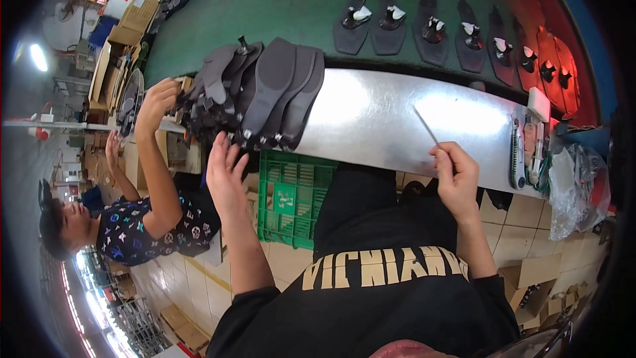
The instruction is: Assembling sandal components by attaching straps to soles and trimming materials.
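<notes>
Left hand [225,172] open, fingers spread, fingertips at the lower edge of a leaning stack of dark grey shoe soles [265,93]; gripping nothing. Right hand [456,176] closed in a pinch on a thin metal rod [426,126], thumb and fingers wrapped round its lower end.

Stack of soles standing on the left part of a shiny metal worktop [384,119], tilted, long axes running from the near edge up toward the far side, toes uppermost. Rod slanting up and to the left from the right hand, long axis diagonal, free tip over bare metal.

Just left of the stack, a co-worker's hand [156,103] raised at the stack's left side, crowding that flank. Below the worktop's near edge, a green plastic crate [291,195] on the tiled floor. At the worktop's right end, a cluster of tools [527,149] and a crumpled clear plastic bag [570,185], well apart from the rod.

Between stack and right hand, a broad bare stretch of worktop. Beyond the far edge, a green belt [291,6] carrying a row of dark soles with lasts [430,26], well apart from both hands.
</notes>
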A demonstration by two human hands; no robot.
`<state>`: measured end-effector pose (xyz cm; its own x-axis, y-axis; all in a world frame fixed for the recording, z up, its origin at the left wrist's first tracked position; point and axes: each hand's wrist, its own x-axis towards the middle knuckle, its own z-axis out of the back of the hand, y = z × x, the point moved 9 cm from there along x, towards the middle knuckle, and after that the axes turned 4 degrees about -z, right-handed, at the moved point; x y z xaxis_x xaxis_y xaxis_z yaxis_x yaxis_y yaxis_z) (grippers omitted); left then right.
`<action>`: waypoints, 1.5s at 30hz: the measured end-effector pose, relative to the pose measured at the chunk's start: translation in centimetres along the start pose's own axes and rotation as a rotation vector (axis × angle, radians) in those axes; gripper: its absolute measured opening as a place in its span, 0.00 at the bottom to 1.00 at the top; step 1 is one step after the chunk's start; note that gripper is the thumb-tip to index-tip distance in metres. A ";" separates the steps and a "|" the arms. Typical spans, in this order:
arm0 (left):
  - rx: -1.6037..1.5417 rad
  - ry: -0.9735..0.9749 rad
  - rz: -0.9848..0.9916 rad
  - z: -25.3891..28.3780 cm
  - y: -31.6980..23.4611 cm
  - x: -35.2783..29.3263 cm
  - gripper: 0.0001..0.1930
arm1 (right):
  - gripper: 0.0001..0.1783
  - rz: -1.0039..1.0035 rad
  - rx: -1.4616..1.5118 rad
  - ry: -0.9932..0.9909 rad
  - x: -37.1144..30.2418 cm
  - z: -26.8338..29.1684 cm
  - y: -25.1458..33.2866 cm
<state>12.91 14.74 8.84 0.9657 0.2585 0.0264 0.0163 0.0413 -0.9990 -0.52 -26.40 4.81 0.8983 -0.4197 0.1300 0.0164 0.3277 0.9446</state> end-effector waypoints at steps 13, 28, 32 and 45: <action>0.487 0.150 -0.576 -28.7 5.4 11.6 0.25 | 0.23 -0.066 -0.727 -0.302 1.1 11.6 -6.5; -0.124 0.723 0.025 -29.0 0.9 -0.1 0.13 | 0.17 -0.127 0.779 0.104 3.5 2.4 -3.0; -0.307 1.086 0.210 -25.1 2.8 -9.5 0.14 | 0.27 -0.110 1.104 0.284 3.8 -1.3 1.2; -0.505 0.823 0.301 -19.0 4.0 -9.6 0.18 | 0.27 0.109 0.283 0.124 -1.5 -1.5 4.6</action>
<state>8.62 -5.92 3.87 0.8233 -0.5632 -0.0714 -0.3337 -0.3783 -0.8634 -1.11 -22.94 8.51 0.9349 -0.2829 0.2141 -0.1903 0.1097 0.9756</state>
